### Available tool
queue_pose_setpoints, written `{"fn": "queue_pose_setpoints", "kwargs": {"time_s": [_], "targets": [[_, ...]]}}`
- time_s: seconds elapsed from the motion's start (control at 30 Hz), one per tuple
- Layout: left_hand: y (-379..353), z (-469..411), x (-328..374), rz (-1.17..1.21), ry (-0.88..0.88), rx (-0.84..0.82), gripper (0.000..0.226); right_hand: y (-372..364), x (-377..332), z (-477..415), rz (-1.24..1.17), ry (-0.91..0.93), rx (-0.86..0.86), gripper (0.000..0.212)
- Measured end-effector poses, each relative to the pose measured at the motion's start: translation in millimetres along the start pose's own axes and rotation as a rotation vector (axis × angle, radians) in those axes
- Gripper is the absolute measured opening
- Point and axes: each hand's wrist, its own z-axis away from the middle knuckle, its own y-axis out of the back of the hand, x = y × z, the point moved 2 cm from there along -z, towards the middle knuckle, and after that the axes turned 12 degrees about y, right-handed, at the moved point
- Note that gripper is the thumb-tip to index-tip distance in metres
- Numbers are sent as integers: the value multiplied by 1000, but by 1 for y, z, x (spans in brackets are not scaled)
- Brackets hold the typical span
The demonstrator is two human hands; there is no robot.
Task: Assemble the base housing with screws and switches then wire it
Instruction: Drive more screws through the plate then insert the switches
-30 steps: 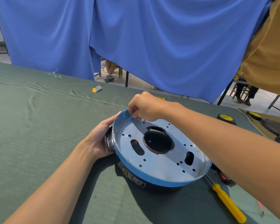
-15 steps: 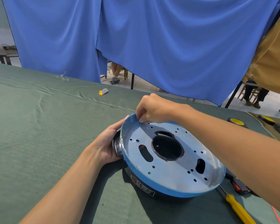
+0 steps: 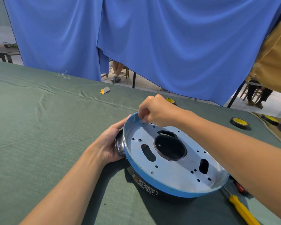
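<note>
A round base housing [image 3: 172,166] with a blue rim and a pale metal plate full of holes lies tilted on the green cloth. Its plate has a large black round opening in the middle. My left hand [image 3: 110,143] holds the housing's left side, palm against a dark rounded part under the rim. My right hand [image 3: 156,111] reaches over the far rim with its fingers curled, fingertips pinched together down at a small hole near the edge. What they pinch is hidden.
A yellow-handled screwdriver [image 3: 240,208] lies at the lower right, with a red-handled tool [image 3: 240,188] beside it. Tape rolls [image 3: 240,122] sit at the right. A small yellow and grey piece [image 3: 105,90] lies on the green table [image 3: 39,127]. Blue curtain [image 3: 152,38] hangs behind.
The view has shifted a little, so the housing sits lower right in frame. My right hand stays pinched at the far rim hole and my left hand keeps its hold.
</note>
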Motion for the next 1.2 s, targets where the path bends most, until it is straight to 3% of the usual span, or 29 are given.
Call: {"fn": "queue_pose_setpoints", "kwargs": {"time_s": [0.37, 0.53, 0.63, 0.93, 1.2], "targets": [[0, 0, 1, -23, 7, 15, 58, -13, 1, -4, -160, -289, 46, 10], [1, 2, 0, -29, 11, 17, 51, -10, 1, -2, -15, -246, -4, 17], [-1, 2, 0, -20, 14, 9, 48, -8, -3, -3, 50, -149, -43, 10], [-1, 2, -1, -8, 8, 7, 47, -2, -10, -5, 248, 80, -116, 19], [0, 2, -1, -15, 10, 27, 53, 0, -7, -4, 261, 36, -87, 20]]}}
